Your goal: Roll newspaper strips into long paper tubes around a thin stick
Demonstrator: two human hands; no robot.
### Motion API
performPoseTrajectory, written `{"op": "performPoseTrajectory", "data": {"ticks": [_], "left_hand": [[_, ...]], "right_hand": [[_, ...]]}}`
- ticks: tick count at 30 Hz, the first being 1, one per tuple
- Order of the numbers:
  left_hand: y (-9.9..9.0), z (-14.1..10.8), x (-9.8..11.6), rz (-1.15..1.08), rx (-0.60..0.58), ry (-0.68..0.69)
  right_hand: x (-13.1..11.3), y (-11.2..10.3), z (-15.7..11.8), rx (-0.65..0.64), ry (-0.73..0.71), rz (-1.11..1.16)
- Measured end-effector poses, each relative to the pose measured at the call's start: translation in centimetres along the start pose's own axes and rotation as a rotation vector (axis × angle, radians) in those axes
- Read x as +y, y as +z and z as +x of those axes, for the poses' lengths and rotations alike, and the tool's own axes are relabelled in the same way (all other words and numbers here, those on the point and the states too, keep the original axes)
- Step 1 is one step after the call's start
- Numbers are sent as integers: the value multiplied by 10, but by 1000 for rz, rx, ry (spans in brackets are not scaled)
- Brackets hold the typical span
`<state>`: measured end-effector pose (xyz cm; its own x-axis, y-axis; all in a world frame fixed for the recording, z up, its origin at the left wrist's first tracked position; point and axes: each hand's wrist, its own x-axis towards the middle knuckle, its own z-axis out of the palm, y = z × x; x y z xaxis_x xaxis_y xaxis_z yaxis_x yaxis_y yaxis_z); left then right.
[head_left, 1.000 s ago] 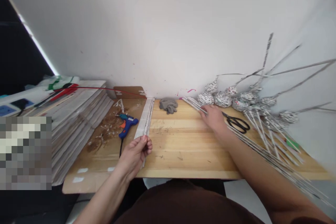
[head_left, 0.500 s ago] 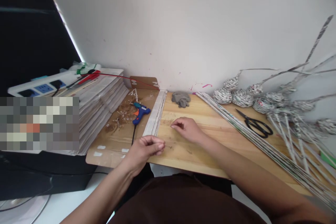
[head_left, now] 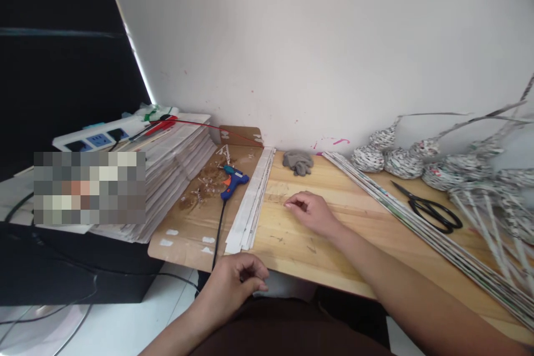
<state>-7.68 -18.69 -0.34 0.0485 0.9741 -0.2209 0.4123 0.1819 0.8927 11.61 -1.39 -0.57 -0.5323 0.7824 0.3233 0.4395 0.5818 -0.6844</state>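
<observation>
My left hand hangs just off the table's near edge. Its fingers are curved, with a small gap between thumb and fingertips, and nothing shows in it. My right hand is low over the wooden table, fingers curled and tips together. Whatever those fingertips hold, if anything, is too small to make out. Between the hands and the cardboard lies a row of flat folded paper strips. A crumpled grey cloth lies beyond my right hand, near the wall.
A blue glue gun rests on brown cardboard among glue scraps. Stacked paper and a power strip stand left. Rolled newspaper sticks, black scissors and woven paper gourd shapes occupy the right.
My left hand has dropped toward me, off the table's edge, and its fingertips have parted. The right hand stays about where it was on the table. The view has turned slightly left.
</observation>
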Motion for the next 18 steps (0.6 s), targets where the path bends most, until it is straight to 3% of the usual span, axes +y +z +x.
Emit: {"op": "performPoseTrajectory", "data": {"ticks": [9,13,18], "left_hand": [[3,-3,-8,8,-41,80],[5,-4,-12,5,4,141],[9,-4,-14,-112,-49,35]], "right_hand": [[0,1,-2,10,19,-2],[0,1,-2,9,16,-9],[-1,1,-2,15,19,1]]}}
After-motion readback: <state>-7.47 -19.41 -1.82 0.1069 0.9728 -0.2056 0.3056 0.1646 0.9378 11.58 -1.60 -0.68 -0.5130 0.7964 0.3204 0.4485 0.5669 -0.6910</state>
